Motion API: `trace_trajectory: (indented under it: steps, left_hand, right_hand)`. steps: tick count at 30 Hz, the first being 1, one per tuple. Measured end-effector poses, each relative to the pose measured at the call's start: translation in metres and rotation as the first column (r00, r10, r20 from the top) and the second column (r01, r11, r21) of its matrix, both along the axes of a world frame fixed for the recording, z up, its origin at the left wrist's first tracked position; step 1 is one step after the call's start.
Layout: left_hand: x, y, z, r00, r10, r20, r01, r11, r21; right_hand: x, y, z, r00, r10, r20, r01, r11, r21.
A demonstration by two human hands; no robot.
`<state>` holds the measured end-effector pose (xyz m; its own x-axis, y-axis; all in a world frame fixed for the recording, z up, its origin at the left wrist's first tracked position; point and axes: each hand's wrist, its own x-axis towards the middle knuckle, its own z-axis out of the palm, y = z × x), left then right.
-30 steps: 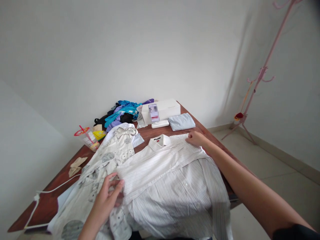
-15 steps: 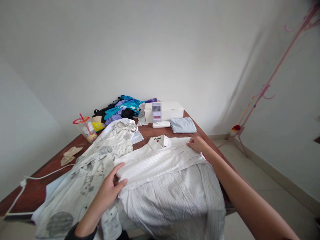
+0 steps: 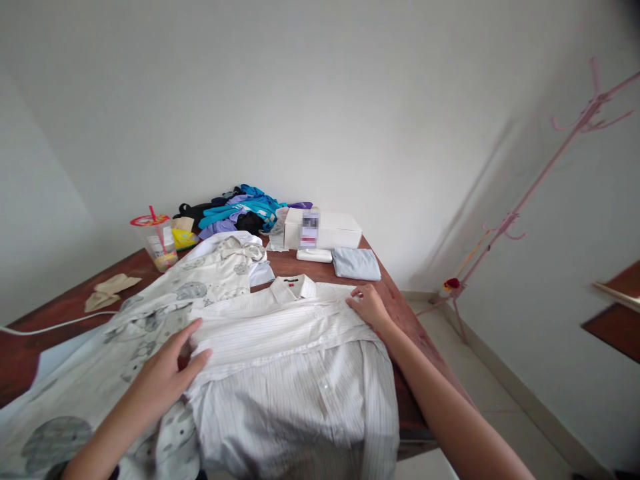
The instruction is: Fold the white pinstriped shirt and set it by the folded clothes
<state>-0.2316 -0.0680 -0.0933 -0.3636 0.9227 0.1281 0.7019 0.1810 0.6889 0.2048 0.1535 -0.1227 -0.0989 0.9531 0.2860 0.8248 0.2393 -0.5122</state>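
- Striped shirt (image 3: 280, 400): lay spread over the near-right part of the desk (image 3: 403, 312), collar towards the far edge, hem towards the near edge. A layer that looked like a sleeve (image 3: 280, 333) crossed the chest; it had held that position over the past second.
- Patterned garment (image 3: 210, 273): lay along the left side of the desk, next to the shirt; unaltered.
- Clothes pile (image 3: 245, 213): heaped at the far edge, unsorted.
- White box (image 3: 340, 228): stood at the far right corner.
- Left hand (image 3: 170, 370): at the shirt's left side. Its thumb and fingers, closer together a second earlier, had spread wide along the cloth edge. In my judgement this pointed to steadying or smoothing the layer rather than lifting it.
- Right hand (image 3: 370, 308): remained at the shirt's shoulder, towards the desk's right edge. Whether it pinched fabric or only rested there could not be told.
- Folded grey-blue cloth (image 3: 356, 265): near the right edge, before the box; undisturbed.
- Finding: change was confined mainly to the left hand; the crossed layer appeared settled, though still creased.
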Motion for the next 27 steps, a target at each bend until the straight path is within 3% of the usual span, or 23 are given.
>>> trace_trajectory:
  steps: [7, 14, 27]
  left_hand:
    - [0.004, -0.007, -0.010, 1.000, -0.003, -0.019, 0.004, 0.999, 0.054]
    - [-0.002, -0.008, -0.015, 0.995, -0.089, -0.042, 0.092, 0.992, 0.089]
    - [0.001, -0.012, -0.017, 0.993, -0.111, -0.040, 0.114, 0.990, 0.080]
  right_hand:
    - [0.007, -0.002, -0.003, 0.995, -0.097, 0.004, 0.097, 0.995, 0.004]
    - [0.007, 0.002, -0.007, 0.998, -0.065, 0.025, 0.065, 0.998, 0.006]
    - [0.010, 0.006, -0.013, 0.996, -0.045, 0.073, 0.043, 0.998, 0.039]
